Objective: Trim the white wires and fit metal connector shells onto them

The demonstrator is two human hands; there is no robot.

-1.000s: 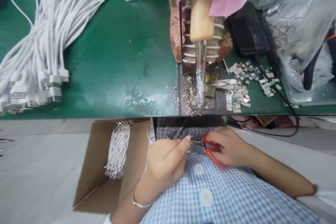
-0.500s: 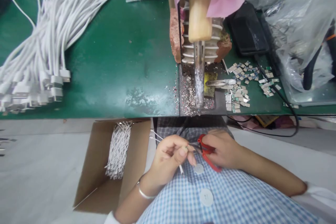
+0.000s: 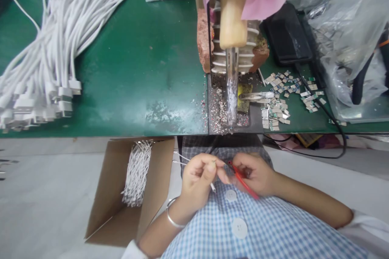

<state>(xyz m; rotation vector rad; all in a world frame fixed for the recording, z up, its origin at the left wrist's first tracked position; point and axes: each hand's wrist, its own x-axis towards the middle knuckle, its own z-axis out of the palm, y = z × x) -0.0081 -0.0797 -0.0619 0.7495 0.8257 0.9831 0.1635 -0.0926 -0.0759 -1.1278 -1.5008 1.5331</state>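
Over the lap, just below the edge of the green bench (image 3: 136,68): left hand (image 3: 199,176), grip pinched closed on a thin white cable (image 3: 212,187); right hand (image 3: 253,172), grip closed around red-handled snips (image 3: 243,182), blades at the cable's end.

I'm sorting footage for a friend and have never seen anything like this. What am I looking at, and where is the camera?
The picture comes from a camera on a person's head, looking forward and down at their own bare hands, held over a blue checked shirt. The left hand pinches a thin white wire; the right hand grips red-handled snips, tips toward the wire. Beyond lies a green table with a heap of white cables, a wooden-handled soldering iron on a stand, tweezers and small metal parts. A cardboard box by the lap holds another white bundle.
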